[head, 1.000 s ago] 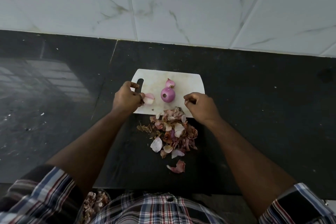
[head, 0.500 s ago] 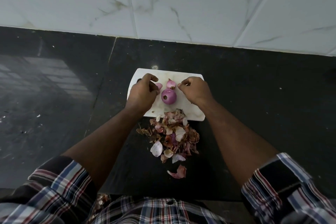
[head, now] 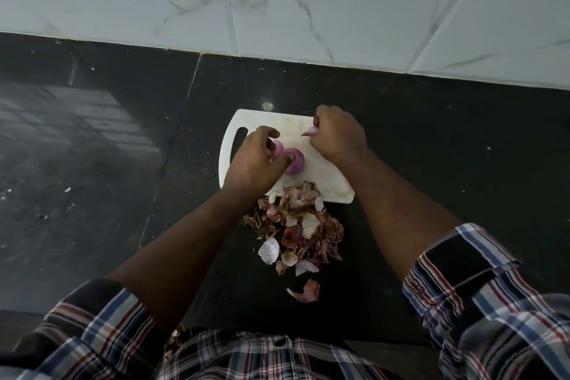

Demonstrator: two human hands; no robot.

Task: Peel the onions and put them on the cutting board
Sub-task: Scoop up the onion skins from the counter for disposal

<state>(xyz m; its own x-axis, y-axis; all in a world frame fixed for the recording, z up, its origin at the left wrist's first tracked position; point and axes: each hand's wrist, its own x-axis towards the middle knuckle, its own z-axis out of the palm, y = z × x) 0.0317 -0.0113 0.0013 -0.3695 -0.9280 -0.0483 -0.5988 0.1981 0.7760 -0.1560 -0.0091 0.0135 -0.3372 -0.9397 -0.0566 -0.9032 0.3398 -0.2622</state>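
Observation:
A white cutting board [head: 327,177] lies on the black counter. A peeled purple onion [head: 295,160] sits on it, partly covered by my left hand [head: 254,160]. My left hand's fingers curl around a small pale pink onion [head: 278,147] right beside the purple one. My right hand [head: 336,134] is at the board's far right part and pinches a small pinkish onion [head: 309,132] whose tip sticks out to the left.
A heap of dry onion skins [head: 297,227] lies on the counter against the board's near edge, with one loose peel [head: 305,291] closer to me. A white marbled tile wall [head: 277,0] rises behind the black counter [head: 92,148].
My right hand has gone from the skin heap up over the board and picked up the small onion there. My left hand has brought its small onion right, against the purple one.

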